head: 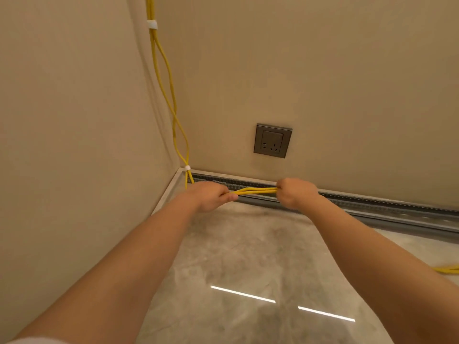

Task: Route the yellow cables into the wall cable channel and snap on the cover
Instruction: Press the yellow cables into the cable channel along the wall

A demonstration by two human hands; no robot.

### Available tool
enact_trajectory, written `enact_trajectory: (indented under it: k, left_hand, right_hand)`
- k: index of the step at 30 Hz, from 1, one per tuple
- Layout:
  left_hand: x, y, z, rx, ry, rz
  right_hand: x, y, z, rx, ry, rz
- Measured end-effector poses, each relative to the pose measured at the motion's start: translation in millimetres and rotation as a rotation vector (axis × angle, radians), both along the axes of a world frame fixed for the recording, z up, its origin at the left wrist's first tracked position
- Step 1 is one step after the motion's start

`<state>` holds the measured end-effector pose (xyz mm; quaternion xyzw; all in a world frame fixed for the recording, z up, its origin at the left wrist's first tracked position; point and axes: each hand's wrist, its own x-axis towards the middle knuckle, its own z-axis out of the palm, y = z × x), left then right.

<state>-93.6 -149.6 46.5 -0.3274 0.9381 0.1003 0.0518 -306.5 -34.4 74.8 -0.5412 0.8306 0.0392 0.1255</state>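
Yellow cables (257, 190) come down the room corner, tied by white clips, and run right along the foot of the wall. A short stretch of them is pulled taut between my two hands, just in front of the open grey cable channel (372, 206) at the base of the back wall. My left hand (211, 196) is shut on the cables near the corner. My right hand (296, 193) is shut on them further right. No cover is on the channel where it shows.
A grey wall socket (272, 140) sits above the channel. Glossy marble floor (248, 256) spreads below my arms. More yellow cable (447, 269) lies on the floor at the right edge. The side wall closes the left.
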Motion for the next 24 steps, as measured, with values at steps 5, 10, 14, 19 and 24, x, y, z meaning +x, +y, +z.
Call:
enact_trajectory:
  k: [5,10,14,19,24]
  left_hand:
    - [3.6,-27.1,-3.3,-0.104,-0.041,0.026]
    - [-5.2,-62.0,1.3,-0.164,-0.018,0.136]
    - [-9.6,-82.8,-6.6,-0.099,-0.04,0.183]
    - [-10.3,-97.5,-21.8,0.0,0.174,0.352]
    - [-6.9,-102.7,-34.8,0.088,0.327,0.383]
  right_hand:
    - [-4.8,-18.5,-8.7,-0.002,-0.411,-0.004]
    - [8.8,-53.0,-14.5,-0.302,-0.634,-0.065]
    - [9.8,-71.6,-16.3,-0.373,-0.685,-0.138]
    - [16.1,-84.7,-33.3,-0.364,-0.536,-0.227]
    - [19.5,-97.2,-43.7,-0.316,-0.432,-0.217]
